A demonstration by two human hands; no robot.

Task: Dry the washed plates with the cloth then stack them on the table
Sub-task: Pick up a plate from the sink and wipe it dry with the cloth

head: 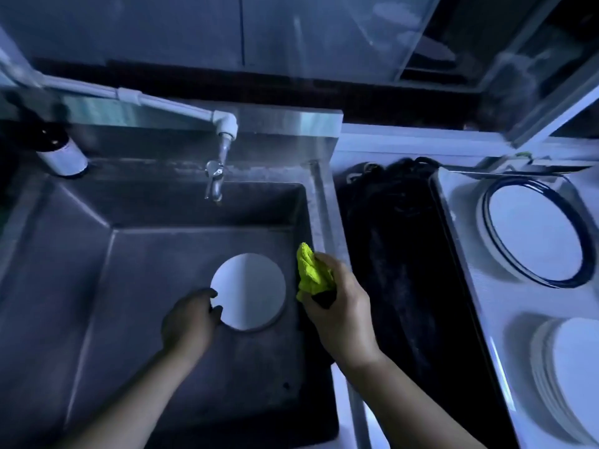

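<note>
As the left grip (191,319) lay at the left rim of the plate (251,291), its thumb and fingers were curled onto that edge, thumb above and fingertips just below. The hold was a pinch at the rim, not a full clasp. Whether the plate had left the floor of the sink (97,254) could not be told. The right grip (337,306) was clamped round a bunched yellow-green cloth (312,270), held just beside the plate's right edge and apart from it.

Plate: small, round, white and plain, lying near the middle of the sink below the tap (215,176). It was judged stiff, light enough for one hand, breakable, and probably wet, hence slippery at a glazed rim. A pinch on one edge was judged marginal. Thumb on the face with fingers spread under the base would be sounder, and the cloth under the opposite edge would add friction. The sink walls looked hard, so a slip there risked a chip.

Cloth: soft and limp, absorbent by its look. It would conform to face and rim and called for no care in the hold.

Outward: a dark tray (405,270) lay between sink and bench (470,270). On the bench, well apart from both grips, sat a stack (570,367) of white plates at the lower right and a blue-rimmed plate (534,234) beyond it. A bottle (61,150) stood at the sink's far left corner.
</note>
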